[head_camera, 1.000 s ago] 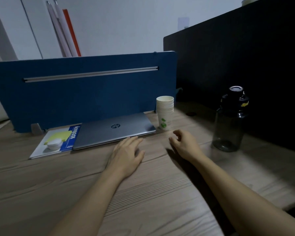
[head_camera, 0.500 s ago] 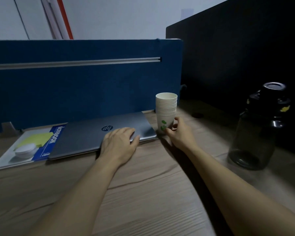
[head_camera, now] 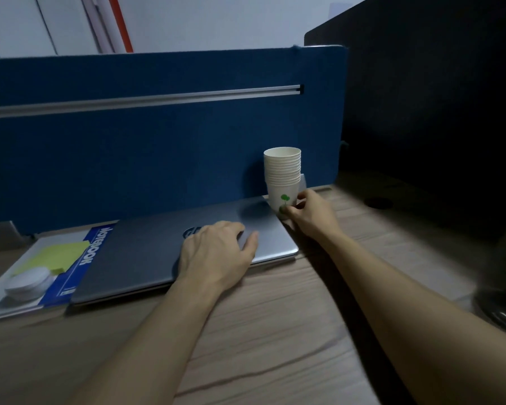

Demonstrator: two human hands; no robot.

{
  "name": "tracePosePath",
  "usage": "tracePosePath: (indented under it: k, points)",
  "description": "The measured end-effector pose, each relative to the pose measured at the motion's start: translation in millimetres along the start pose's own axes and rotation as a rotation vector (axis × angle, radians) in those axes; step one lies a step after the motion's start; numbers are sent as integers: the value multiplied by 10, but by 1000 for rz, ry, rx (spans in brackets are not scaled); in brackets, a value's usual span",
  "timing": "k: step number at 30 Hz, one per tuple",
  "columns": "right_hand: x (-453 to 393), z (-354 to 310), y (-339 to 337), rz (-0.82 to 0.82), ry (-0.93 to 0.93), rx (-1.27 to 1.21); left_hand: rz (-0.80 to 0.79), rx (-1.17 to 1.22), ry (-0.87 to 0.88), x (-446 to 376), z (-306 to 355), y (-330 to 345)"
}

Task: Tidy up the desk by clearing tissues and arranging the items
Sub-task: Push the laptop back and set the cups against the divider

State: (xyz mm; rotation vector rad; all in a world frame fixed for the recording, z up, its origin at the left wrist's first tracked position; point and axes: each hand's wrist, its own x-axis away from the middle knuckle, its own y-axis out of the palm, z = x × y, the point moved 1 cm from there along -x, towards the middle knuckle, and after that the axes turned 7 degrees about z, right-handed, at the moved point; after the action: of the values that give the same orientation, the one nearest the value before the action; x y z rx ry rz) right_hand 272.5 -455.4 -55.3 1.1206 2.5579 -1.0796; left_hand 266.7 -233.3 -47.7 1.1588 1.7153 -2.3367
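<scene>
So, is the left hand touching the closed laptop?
Touching. In the head view the left hand lies flat on the lid of the laptop.

Two bare forearms are seen entering from the near edge, one on the left and one on the right, each ending in a bare hand: the left hand [head_camera: 216,252] and the right hand [head_camera: 311,213]. No sleeve, glove, watch, ring or band is worn on either arm as far as the frame shows. The fingers [head_camera: 247,239] are uncovered, and the nails cannot be made out clearly in the dim, slightly blurred light.
</scene>
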Motion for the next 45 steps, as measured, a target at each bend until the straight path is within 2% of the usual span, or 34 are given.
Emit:
tracePosePath:
  k: [11, 20, 31, 40, 45]
  points:
    - [-326, -14, 277, -27, 13, -4, 22, 37, 6, 11, -22, 31]
    - [-115, -39, 167, -28, 32, -45, -23, -27, 23, 21, -35, 26]
    - [940, 54, -556, -21, 95, -117, -52, 24, 53, 491, 253, -262]
    - [1816, 30, -1316, -24, 123, -184, -64, 105, 130, 1288, 845, -752]
    - [2219, 112, -1730, 28, 143, -205, -68, 135, 172, 1612, 1069, -925]
